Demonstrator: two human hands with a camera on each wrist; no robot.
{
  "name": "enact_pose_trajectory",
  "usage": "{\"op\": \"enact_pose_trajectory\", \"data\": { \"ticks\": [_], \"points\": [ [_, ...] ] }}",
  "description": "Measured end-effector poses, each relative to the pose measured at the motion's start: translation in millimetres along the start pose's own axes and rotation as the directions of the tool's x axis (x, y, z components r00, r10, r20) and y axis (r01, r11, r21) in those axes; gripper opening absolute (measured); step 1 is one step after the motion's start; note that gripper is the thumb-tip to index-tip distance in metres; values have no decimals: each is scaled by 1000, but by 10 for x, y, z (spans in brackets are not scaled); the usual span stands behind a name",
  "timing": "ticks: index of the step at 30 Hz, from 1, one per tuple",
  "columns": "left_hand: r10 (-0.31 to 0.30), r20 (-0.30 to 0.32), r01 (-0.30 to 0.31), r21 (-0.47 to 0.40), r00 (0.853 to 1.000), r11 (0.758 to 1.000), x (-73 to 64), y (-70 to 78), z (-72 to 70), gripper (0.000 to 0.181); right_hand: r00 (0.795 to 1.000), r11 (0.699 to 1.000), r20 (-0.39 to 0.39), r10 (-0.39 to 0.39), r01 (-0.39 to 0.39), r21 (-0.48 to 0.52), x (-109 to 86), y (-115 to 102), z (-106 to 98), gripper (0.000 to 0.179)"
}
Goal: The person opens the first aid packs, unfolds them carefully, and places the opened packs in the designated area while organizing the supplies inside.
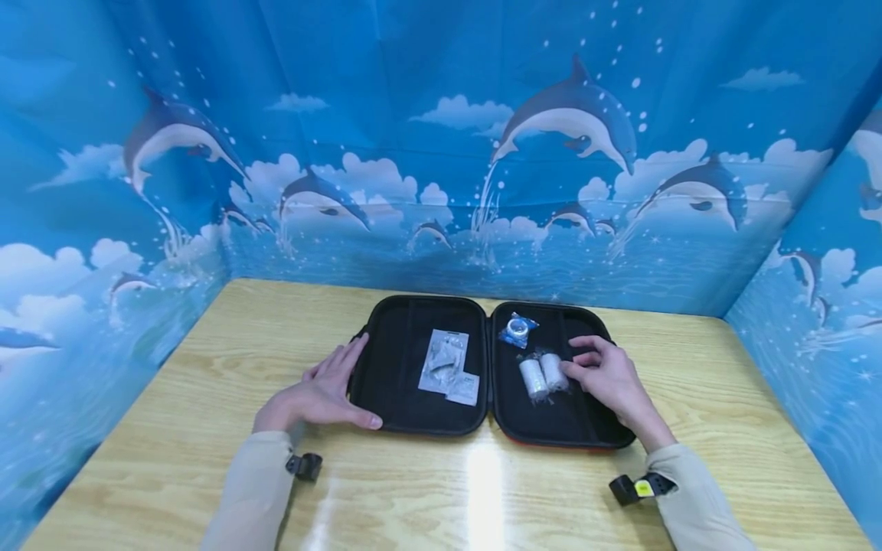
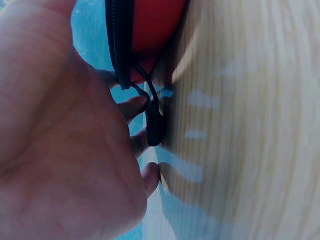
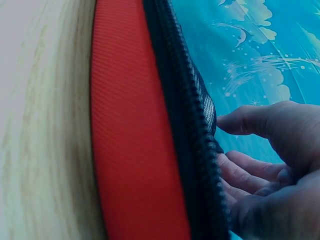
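Observation:
An open zip case (image 1: 375,398) lies flat on the table, black inside with a red outer shell (image 3: 132,125). My left hand (image 1: 320,394) rests at its left edge, fingers spread along the side and thumb by the front corner. A black zipper pull (image 2: 156,125) hangs near those fingers. Over the right half, my right hand (image 1: 609,379) has its thumb tip beside two white wrapped rolls (image 1: 533,377), at the right-hand one. Thumb and fingers stand apart; the case rim partly hides them in the right wrist view.
The left half holds a clear flat packet (image 1: 444,356) and a small white sachet (image 1: 463,389). A round item in a blue wrapper (image 1: 517,329) lies at the right half's upper left. A dolphin-print curtain (image 1: 427,153) stands behind the wooden table (image 1: 427,497).

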State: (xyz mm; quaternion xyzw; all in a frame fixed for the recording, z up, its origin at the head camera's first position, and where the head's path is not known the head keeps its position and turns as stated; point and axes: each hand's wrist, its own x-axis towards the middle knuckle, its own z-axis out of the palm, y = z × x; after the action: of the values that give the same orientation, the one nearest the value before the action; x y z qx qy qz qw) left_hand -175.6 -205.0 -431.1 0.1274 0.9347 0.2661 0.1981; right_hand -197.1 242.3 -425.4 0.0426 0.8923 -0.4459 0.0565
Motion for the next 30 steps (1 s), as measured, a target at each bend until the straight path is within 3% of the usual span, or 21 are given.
{"op": "enact_pose_trajectory", "data": {
  "ticks": [30],
  "points": [
    [-17,8,17,-10,1000,1000,-1,15,-4,142,1000,1000,15,3,-3,-11,17,-6,17,52]
  ]
}}
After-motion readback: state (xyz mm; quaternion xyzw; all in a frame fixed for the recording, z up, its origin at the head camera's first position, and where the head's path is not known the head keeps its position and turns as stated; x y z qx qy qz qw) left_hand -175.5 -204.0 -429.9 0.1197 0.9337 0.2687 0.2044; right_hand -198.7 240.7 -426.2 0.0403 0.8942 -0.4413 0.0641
